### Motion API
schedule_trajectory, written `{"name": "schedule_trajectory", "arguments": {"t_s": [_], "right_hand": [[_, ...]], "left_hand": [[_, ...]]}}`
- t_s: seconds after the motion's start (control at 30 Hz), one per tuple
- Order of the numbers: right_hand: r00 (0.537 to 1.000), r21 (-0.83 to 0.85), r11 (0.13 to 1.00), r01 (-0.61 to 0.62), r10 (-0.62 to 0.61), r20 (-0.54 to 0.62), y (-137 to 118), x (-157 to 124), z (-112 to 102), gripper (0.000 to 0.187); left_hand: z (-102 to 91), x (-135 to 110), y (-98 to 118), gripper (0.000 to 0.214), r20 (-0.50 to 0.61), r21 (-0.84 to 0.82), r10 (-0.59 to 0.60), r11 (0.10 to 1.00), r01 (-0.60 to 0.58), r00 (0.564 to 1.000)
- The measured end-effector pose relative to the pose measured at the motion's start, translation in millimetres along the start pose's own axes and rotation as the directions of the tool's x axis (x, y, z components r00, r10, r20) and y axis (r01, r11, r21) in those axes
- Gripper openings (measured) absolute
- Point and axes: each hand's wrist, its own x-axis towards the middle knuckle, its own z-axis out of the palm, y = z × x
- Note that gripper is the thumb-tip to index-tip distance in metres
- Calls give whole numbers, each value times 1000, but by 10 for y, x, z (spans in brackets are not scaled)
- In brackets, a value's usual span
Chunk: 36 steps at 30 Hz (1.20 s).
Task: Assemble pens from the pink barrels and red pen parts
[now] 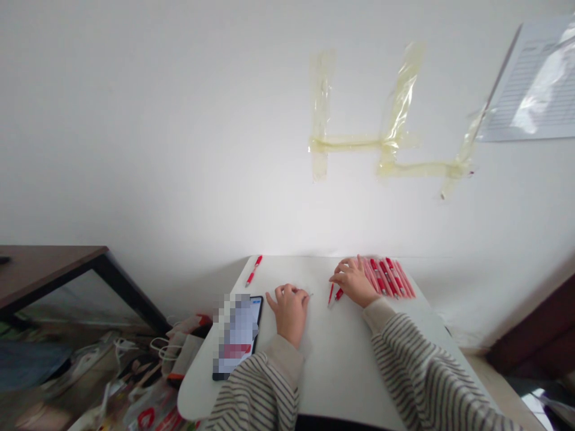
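My left hand hovers low over the white table with curled fingers, closed on something small; only a thin greyish tip pokes out past the fingertips, and its kind is hidden. Farther right, my right hand has its fingertips pinched at the top end of a thin red pen refill. Below that palm lies a red pen part, partly covered. Beside the right hand is a row of several red and pink pens. One red pen lies alone near the table's far left corner.
A phone, its screen partly blurred, lies at the left of the white table. The wall borders the table's far edge. Bags and clutter fill the floor at left, near a dark brown desk.
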Motion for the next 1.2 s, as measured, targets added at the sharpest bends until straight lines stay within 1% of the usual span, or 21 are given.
{"name": "schedule_trajectory", "arguments": {"t_s": [0.1, 0.17, 0.23, 0.4, 0.57, 0.67, 0.87, 1.07, 1.2], "right_hand": [[997, 1, 1000, -18, 18, -73, 0, -20, -51, 22], [996, 4, 1000, -16, 16, -93, -16, -62, -102, 22], [996, -1, 1000, -8, 8, -84, -49, -132, -148, 21], [998, -19, 998, 61, -61, -1, -140, -335, -195, 19], [999, -42, 998, 36, -35, 8, -132, -386, -221, 19], [1000, -51, 998, 22, -21, 11, -87, -370, -211, 23], [1000, -51, 999, -5, 5, 0, -15, -367, -106, 28], [1000, -42, 999, -12, 11, -19, -32, -377, -79, 18], [1000, -27, 1000, -12, 11, -21, -48, -386, -87, 16]], "left_hand": [[7, 2, -2, 9, -1, 3, -1, 1000, 1, 1000], [11, 3, -2, 10, -3, 3, -1, 1000, 1, 1000], [13, 3, 0, 11, -4, 3, 1, 1000, -1, 1000], [6, 1, 11, 11, 9, 8, -9, 1000, 9, 1000], [-14, 3, 14, 11, 23, 4, -11, 1000, 11, 1000], [-12, 5, 8, 12, 20, 0, -14, 1000, 14, 1000], [18, 13, 5, 11, 23, -40, -42, 998, 43, 999], [32, 18, 22, 10, 44, -82, -55, 995, 59, 997], [42, 16, 28, 10, 43, -88, -51, 995, 54, 998]]}}
